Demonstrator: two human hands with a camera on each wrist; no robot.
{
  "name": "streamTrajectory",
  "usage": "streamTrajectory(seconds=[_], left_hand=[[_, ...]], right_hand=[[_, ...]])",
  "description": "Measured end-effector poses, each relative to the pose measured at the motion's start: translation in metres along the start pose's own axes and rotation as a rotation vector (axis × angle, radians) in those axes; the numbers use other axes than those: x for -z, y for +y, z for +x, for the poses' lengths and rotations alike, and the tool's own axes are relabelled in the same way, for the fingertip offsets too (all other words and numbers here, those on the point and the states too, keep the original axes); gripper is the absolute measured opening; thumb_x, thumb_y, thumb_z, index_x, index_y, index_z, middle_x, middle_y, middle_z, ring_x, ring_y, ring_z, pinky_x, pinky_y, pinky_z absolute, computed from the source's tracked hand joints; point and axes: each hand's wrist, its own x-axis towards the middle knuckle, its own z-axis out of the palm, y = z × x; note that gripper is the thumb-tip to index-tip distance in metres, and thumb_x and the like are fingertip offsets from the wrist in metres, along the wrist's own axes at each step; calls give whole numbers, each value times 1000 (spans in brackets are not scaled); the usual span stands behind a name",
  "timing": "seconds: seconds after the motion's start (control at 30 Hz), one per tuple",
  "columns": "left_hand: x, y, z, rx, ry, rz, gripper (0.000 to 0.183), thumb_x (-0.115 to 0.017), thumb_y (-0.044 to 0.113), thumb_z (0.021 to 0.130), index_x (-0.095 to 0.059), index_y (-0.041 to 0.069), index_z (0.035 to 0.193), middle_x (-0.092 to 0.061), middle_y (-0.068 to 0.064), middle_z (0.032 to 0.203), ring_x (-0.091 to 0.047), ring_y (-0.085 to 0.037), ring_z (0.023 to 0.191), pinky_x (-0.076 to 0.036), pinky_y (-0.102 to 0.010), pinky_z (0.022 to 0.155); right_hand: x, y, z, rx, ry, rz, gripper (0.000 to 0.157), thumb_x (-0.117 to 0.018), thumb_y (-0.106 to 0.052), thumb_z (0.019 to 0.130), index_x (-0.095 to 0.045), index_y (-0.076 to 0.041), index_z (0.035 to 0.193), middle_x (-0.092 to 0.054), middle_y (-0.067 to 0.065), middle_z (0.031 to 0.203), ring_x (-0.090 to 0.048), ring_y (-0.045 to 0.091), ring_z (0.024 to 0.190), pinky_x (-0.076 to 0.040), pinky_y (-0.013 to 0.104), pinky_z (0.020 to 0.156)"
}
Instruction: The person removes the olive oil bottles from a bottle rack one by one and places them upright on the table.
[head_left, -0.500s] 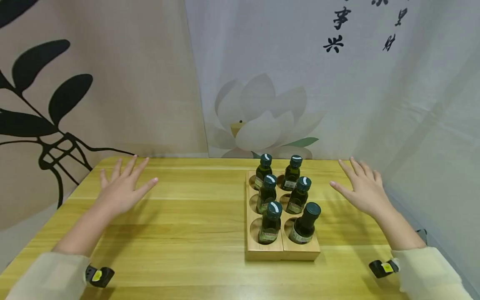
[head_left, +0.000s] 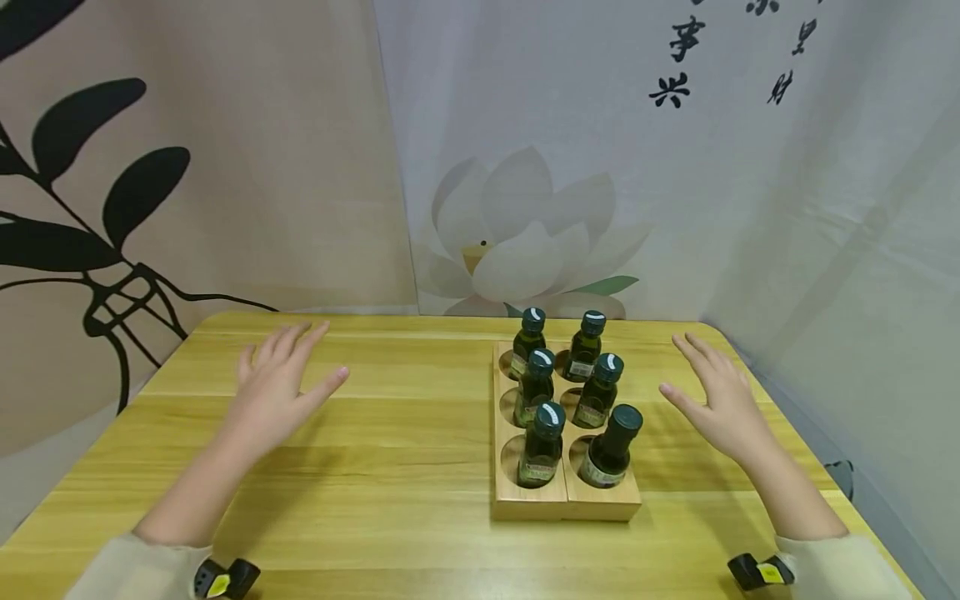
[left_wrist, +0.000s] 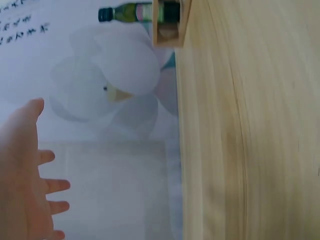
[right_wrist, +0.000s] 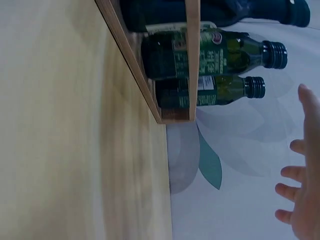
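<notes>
My left hand (head_left: 273, 390) hovers over the left part of the table, fingers spread and holding nothing. On the other side, my right hand (head_left: 718, 400) is held in the air to the right of a wooden rack (head_left: 525, 510), its fingers extended and touching nothing. Several dark green glass bottles with dark caps stand in the rack's round holes in two columns. The front right bottle (head_left: 609, 450) has a longer dark neck than the front left bottle (head_left: 540, 450). In the right wrist view, a labelled bottle (right_wrist: 215, 54) shows through the rack's open side.
The wooden table (head_left: 390, 533) reaches back to a fabric backdrop (head_left: 300, 167) printed with a lotus, leaves and dark characters. Dark bands with yellow tags sit on both wrists. A dark object (head_left: 842, 477) lies beyond the table's right edge.
My left hand has moved right and a little lower in the head view. My right hand has shifted slightly inward and down. The rack and bottles stay in place.
</notes>
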Motion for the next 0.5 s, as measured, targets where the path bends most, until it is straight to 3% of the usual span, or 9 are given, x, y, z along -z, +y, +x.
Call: streamTrajectory(seconds=[0.27,0.5], left_hand=[[-12,29,-6,-69,39,-106,67,-56,45,95,-36,9,147,-38,-18,144,-29,-40,132,-12,-66,102],[-23,56,-10,-115,43,-228,65,-62,41,93,-40,7,144,-42,-16,141,-33,-37,130,-14,-61,105]], right_hand=[[-13,0,-14,12,1,166,69,-63,-20,94,-27,-24,153,-26,17,153,-21,49,134,-16,77,93],[-25,0,-24,23,-26,259,74,-69,-13,88,-31,-26,151,-32,17,149,-28,49,131,-24,76,89]])
